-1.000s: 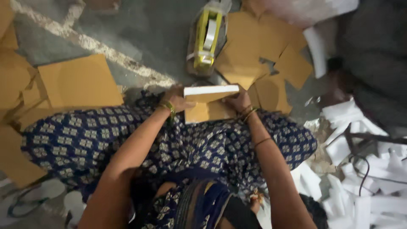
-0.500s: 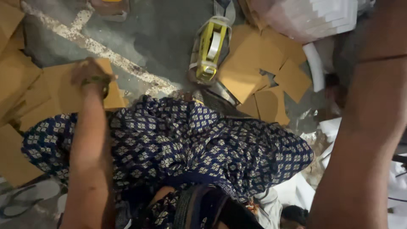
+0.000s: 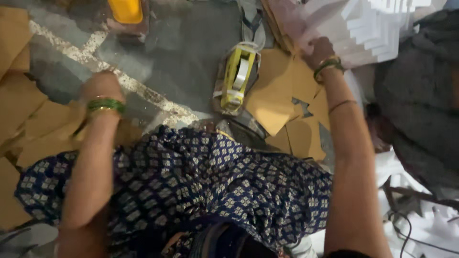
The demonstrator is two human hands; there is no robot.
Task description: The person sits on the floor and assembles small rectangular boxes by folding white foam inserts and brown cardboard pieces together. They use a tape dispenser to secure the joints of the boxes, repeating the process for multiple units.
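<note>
Packing workshop, floor-level work spot — informal. Grey concrete floor [image 3: 186, 52] with a worn white painted line [image 3: 119, 79]. Yellow tape dispenser [image 3: 237, 76] lying on the floor at centre. Left of the dispenser: flat brown cardboard sheets [image 3: 28, 110]. Right of it, touching: cut cardboard pieces [image 3: 282, 100]. Farther right and above — stacked white folded cartons [image 3: 377, 28].

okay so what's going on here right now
A person sits on a grey floor, a blue patterned cloth over the lap. The left hand reaches out to brown cardboard sheets on that side. The right hand is up at a plastic-wrapped stack of white pieces; whether it grips the wrap is unclear. A yellow tape dispenser lies untouched between the arms, beside more cardboard pieces.
</note>
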